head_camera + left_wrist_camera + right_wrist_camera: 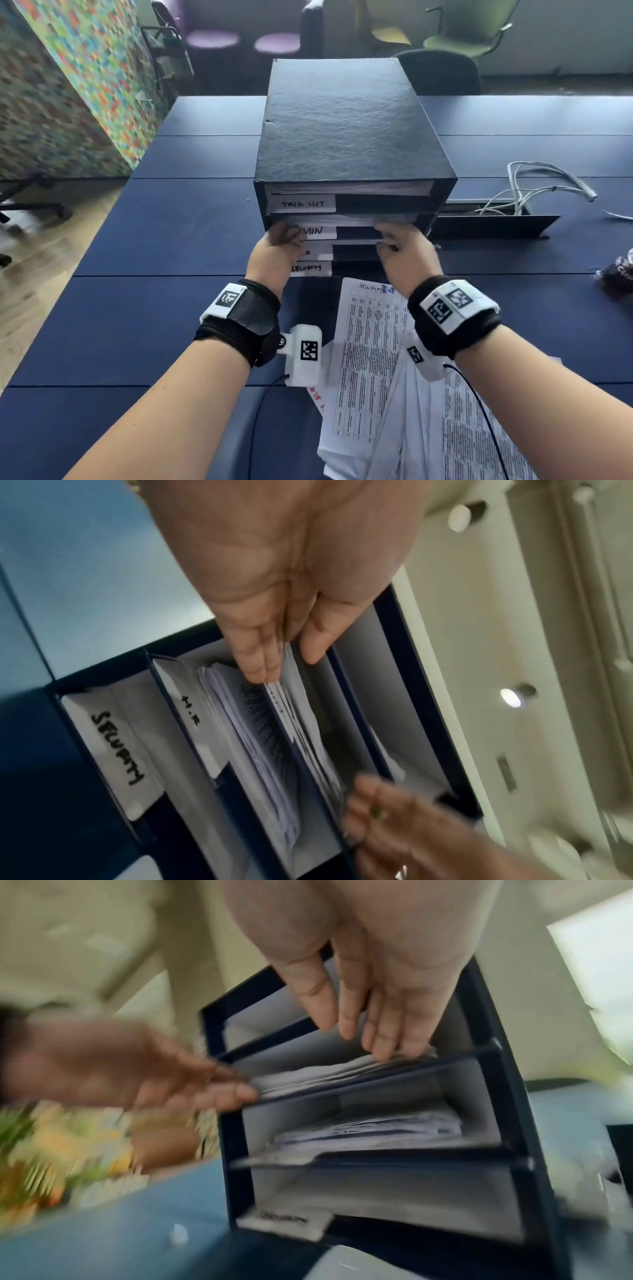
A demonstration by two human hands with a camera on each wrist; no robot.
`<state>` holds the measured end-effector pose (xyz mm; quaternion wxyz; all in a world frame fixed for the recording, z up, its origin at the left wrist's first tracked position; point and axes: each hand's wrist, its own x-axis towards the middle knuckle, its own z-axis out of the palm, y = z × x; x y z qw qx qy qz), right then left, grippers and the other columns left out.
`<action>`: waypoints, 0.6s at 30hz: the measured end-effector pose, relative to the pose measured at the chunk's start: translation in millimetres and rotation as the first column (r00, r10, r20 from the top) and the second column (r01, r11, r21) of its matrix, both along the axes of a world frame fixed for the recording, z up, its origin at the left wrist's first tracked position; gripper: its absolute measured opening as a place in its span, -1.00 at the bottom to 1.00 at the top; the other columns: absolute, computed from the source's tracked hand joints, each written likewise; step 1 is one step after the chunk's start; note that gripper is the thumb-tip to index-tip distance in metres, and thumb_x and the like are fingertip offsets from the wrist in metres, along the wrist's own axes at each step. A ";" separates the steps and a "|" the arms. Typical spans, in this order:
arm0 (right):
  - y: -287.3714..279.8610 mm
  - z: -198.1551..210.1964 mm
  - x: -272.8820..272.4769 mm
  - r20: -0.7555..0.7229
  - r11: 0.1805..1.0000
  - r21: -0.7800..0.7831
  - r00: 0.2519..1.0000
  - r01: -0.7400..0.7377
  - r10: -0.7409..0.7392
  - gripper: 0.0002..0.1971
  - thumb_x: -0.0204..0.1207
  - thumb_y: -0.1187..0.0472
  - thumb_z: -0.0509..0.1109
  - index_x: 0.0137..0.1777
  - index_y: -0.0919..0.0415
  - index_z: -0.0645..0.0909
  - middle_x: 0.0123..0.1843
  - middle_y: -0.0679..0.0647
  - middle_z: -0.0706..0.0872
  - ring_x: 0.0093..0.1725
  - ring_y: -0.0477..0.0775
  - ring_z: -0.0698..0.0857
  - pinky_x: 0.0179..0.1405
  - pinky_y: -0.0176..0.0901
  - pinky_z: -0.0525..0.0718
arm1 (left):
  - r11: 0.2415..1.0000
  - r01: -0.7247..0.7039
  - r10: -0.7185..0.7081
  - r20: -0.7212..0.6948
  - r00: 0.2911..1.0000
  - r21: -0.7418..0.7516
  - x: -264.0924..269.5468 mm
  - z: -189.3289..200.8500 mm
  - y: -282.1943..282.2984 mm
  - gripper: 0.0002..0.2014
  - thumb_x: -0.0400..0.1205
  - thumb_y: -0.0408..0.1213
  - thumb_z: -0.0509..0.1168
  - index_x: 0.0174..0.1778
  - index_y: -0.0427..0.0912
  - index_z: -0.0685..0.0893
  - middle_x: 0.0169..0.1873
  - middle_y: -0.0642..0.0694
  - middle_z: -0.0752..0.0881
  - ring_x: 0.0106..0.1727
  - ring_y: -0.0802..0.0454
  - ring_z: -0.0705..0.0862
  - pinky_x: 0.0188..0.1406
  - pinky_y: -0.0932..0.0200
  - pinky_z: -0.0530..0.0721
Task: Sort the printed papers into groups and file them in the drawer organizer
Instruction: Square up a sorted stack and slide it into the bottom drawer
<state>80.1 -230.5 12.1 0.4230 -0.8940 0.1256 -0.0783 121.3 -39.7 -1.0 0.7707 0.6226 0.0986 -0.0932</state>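
A dark navy drawer organizer (352, 130) stands on the blue table (154, 240), its four slots labelled TASK LIST, ADMIN, H.R and SECURITY. Both hands are at the second slot from the top. My left hand (279, 236) covers part of the ADMIN label, and its straight fingers (263, 666) press on the edge of the paper stack (298, 712) in that slot. My right hand (394, 238) lies with straight fingers (383, 1042) on the same stack (325, 1074) at its right end. More printed papers (370, 342), the top one headed SECURITY, lie fanned on the table under my wrists.
Grey cables (534, 185) spill from an open cable hatch (493, 226) right of the organizer. A dark bundle (616, 274) sits at the table's right edge. A colourful partition (68, 85) stands on the left, and chairs (462, 34) stand behind the table.
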 end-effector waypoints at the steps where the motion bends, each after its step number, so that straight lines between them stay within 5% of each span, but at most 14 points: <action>1: 3.8 -0.7 -2.8 0.006 0.992 -0.105 0.997 -0.073 0.074 -0.57 0.54 0.31 0.27 0.41 0.10 0.52 0.41 0.07 0.56 0.37 0.02 0.53 0.38 -0.37 0.34 | 0.999 -0.006 0.005 0.016 1.000 0.042 -2.0 -0.3 -1.9 -0.60 0.59 -0.74 0.07 0.34 -0.43 0.47 0.07 -0.19 0.62 0.20 -0.06 0.60 0.19 0.20 0.57; 3: 9.8 -0.7 -5.4 -0.095 0.937 -0.274 0.976 -0.215 0.196 -0.45 0.57 0.24 0.25 0.57 0.02 0.28 0.58 0.05 0.34 0.57 0.05 0.28 0.59 -0.17 0.12 | 0.995 0.000 -0.004 0.036 0.999 0.095 -6.0 -1.9 -4.7 -0.56 0.60 -0.70 0.13 0.40 -0.35 0.45 0.08 -0.15 0.62 0.21 -0.03 0.60 0.14 0.24 0.59; 5: 13.0 3.4 -3.0 -0.268 0.887 -0.349 0.939 -0.304 0.216 -0.37 0.62 0.19 0.20 0.65 0.02 0.05 0.67 0.05 0.13 0.65 0.06 0.06 0.64 0.02 -0.08 | 0.989 0.041 -0.045 0.021 0.999 0.141 -7.3 -4.9 -5.9 -0.45 0.56 -0.57 0.26 0.49 -0.24 0.41 0.18 -0.12 0.61 0.30 -0.02 0.59 0.37 0.07 0.55; 8: 13.1 4.2 12.7 -0.508 0.805 -0.407 0.839 -0.432 0.193 -0.19 0.53 0.37 0.19 0.66 0.01 -0.18 0.70 0.02 -0.09 0.67 0.01 -0.12 0.63 0.14 -0.19 | 0.983 0.095 -0.089 -0.045 0.995 0.159 -2.4 -1.9 -6.4 -0.38 0.53 -0.52 0.30 0.55 -0.23 0.36 0.31 -0.08 0.58 0.40 -0.03 0.55 0.49 -0.03 0.43; 10: 13.7 2.9 22.6 -0.572 0.781 -0.407 0.799 -0.473 0.185 -0.10 0.44 0.46 0.19 0.65 0.02 -0.24 0.70 0.00 -0.17 0.66 -0.07 -0.21 0.62 0.18 -0.24 | 0.993 0.088 -0.083 -0.078 0.994 0.074 5.1 1.9 -5.8 -0.54 0.61 -0.63 0.20 0.43 -0.27 0.45 0.16 -0.07 0.63 0.21 0.02 0.63 0.33 0.10 0.54; 13: 13.3 3.9 27.9 -0.567 0.802 -0.379 0.800 -0.463 0.194 -0.10 0.41 0.50 0.14 0.65 0.04 -0.25 0.69 -0.02 -0.20 0.65 -0.09 -0.24 0.62 0.16 -0.26 | 0.987 0.140 -0.136 -0.058 0.989 0.072 12.0 12.3 -7.0 -0.76 0.62 -0.63 0.18 -0.13 -0.16 0.54 -0.25 -0.02 0.53 -0.18 0.05 0.52 -0.10 0.18 0.53; 16: 11.7 7.2 28.8 -0.542 0.822 -0.347 0.812 -0.451 0.217 -0.11 0.42 0.51 0.13 0.66 0.05 -0.22 0.69 -0.04 -0.19 0.65 -0.09 -0.24 0.63 0.12 -0.24 | 0.983 0.159 -0.153 -0.065 0.986 0.087 13.7 14.9 -5.6 -0.72 0.63 -0.57 0.22 -0.29 -0.09 0.51 -0.26 -0.01 0.53 -0.02 -0.05 0.51 0.18 -0.02 0.59; 18: 9.1 10.2 26.4 -0.531 0.819 -0.336 0.812 -0.465 0.243 -0.14 0.46 0.48 0.15 0.66 0.06 -0.20 0.69 -0.04 -0.18 0.65 -0.08 -0.23 0.63 0.10 -0.24 | 0.979 0.181 -0.178 -0.038 0.983 0.096 9.7 14.5 -4.4 -0.75 0.64 -0.57 0.18 -0.17 -0.11 0.57 -0.13 -0.08 0.58 0.06 -0.05 0.52 0.15 0.11 0.59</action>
